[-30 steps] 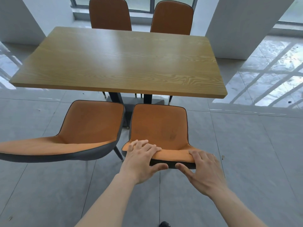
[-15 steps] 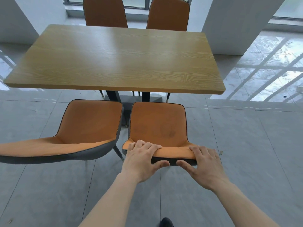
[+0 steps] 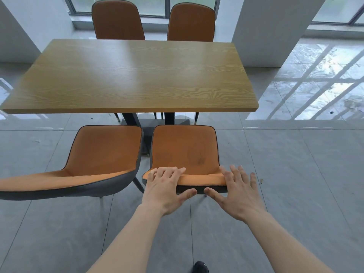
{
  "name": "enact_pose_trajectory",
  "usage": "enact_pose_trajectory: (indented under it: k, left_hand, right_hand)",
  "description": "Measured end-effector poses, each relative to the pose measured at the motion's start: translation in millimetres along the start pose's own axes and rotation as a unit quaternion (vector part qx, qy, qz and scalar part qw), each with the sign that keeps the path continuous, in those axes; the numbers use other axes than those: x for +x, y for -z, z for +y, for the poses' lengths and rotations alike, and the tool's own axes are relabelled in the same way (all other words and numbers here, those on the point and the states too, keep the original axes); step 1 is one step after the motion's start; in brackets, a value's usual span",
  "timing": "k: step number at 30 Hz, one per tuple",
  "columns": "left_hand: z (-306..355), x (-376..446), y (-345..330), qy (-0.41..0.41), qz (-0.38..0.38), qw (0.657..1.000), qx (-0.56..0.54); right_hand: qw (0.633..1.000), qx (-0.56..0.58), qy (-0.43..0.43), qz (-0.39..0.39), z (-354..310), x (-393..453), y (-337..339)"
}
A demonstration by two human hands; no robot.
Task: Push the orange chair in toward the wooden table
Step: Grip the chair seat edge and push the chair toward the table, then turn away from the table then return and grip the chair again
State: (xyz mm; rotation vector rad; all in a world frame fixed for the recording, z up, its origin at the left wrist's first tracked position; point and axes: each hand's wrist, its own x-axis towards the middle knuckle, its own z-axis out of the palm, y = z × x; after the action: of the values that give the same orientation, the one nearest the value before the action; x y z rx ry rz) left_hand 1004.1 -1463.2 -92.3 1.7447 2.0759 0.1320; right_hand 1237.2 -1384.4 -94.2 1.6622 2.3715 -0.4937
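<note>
Head view: the chair (image 3: 185, 148) stands near the table (image 3: 130, 75), its seat front just short of the table's near edge, bare floor to its right. The left hand (image 3: 167, 188) grasps the backrest top; the right hand (image 3: 239, 194) is released, fingers spread over the backrest's right end.

We get one wide-angle head view only, looking forward and steeply down from above both forearms. Close on the left hand (image 3: 167, 191) and right hand (image 3: 239, 195); wooden table (image 3: 130, 79) lies beyond them, windows farthest.
</note>
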Motion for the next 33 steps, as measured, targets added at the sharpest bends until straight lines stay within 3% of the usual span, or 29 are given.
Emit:
enact_pose_trajectory:
  k: [21, 33]
  left_hand:
    - [10, -96, 110, -0.015, 0.113, 0.991, 0.076]
    - [103, -51, 125, -0.039, 0.132, 0.987, 0.086]
  right_hand:
    - [0.992, -0.03, 0.031, 0.12, -49, -98, 98]
    - [0.993, -0.01, 0.018, 0.114, 46, -92, 152]
